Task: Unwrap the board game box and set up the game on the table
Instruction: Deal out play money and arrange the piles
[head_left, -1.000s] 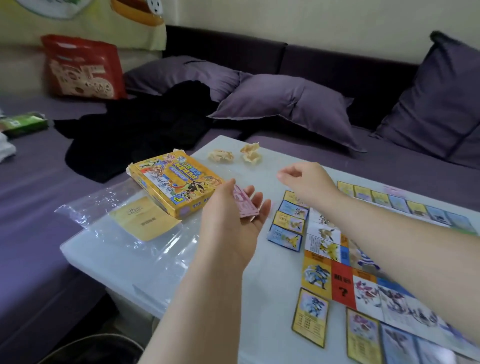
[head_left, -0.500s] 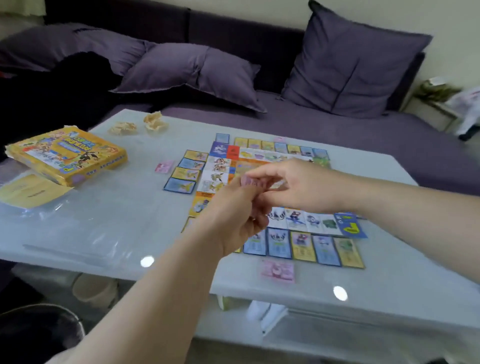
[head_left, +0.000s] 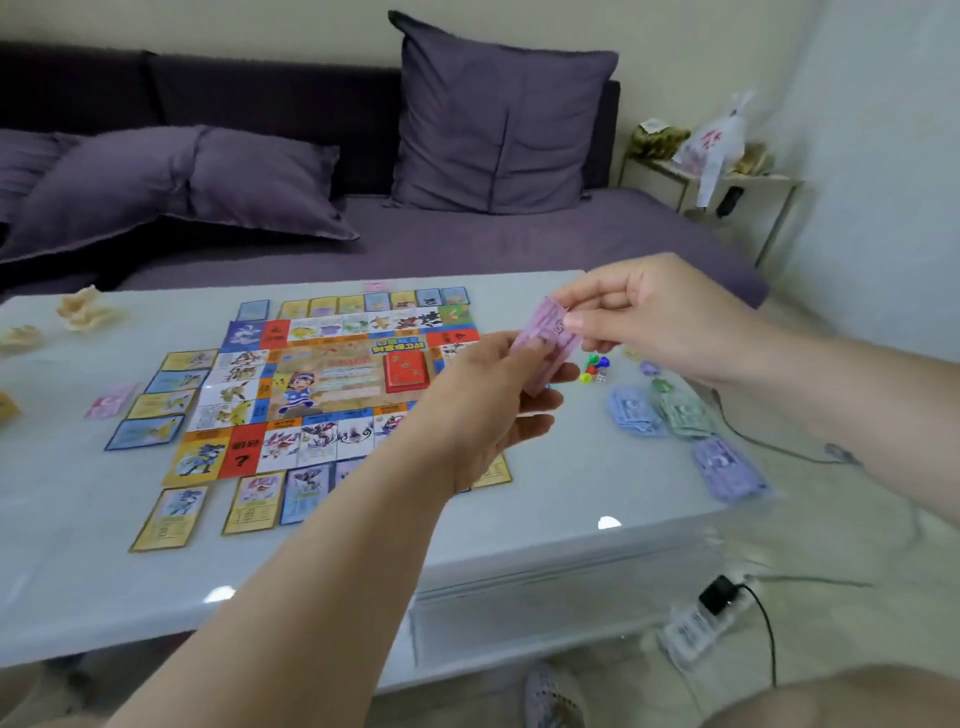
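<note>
A glossy white coffee table (head_left: 467, 545) carries the unfolded game board (head_left: 343, 384), lying flat towards its far side. A column of 4 property cards (head_left: 166, 395) sits just left of the board, alternating yellow and blue. Another row of cards (head_left: 374, 301) lines the board's far edge, and a third row (head_left: 249, 499) its near edge. 1 pink banknote (head_left: 111, 400) lies left of the column, another (head_left: 376, 286) beyond the far row. Right of the board lie coloured pawns and dice (head_left: 595, 369), then blue (head_left: 636, 410), green (head_left: 685, 413) and purple (head_left: 727, 467) banknote piles. Crumpled paper scraps (head_left: 85, 312) lie far left of the board.
</note>
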